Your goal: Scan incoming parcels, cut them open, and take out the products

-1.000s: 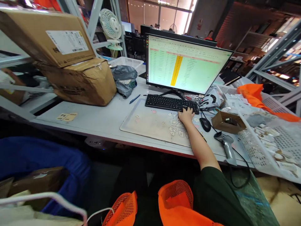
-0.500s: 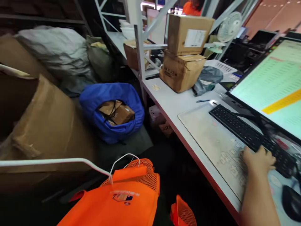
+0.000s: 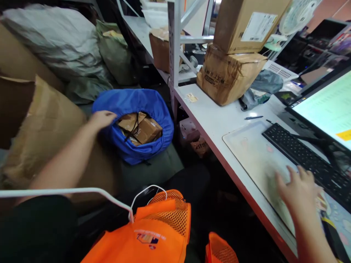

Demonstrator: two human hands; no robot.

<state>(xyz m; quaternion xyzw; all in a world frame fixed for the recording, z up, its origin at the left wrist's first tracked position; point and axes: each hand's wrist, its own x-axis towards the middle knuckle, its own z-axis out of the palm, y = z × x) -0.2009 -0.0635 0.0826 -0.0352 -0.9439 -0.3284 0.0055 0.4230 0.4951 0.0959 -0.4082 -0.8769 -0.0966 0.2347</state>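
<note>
Far left: large open cardboard box (image 3: 52, 135), the left forearm crossing in front of it. Left hand (image 3: 102, 119) at the left edge of blue bag (image 3: 161, 109); fingers partly curled and blurred, so whether they pinch the fabric or only touch it cannot be told. Brown carton (image 3: 150, 131) lies among packages inside the bag's gathered mouth, to the right of the left hand and slightly nearer the wearer. Mouth roughly oval, longer side to side; carton's own long axis unclear, partly covered by dark cord (image 3: 134, 128). Left hand clearly the nearer; right hand well apart, across the edge of desk (image 3: 211, 118). Right hand (image 3: 300, 188): fingers spread wide, no object seen in it, over mat (image 3: 246, 146), just beside keyboard (image 3: 304, 160). Contact with the mat not resolvable.
</note>
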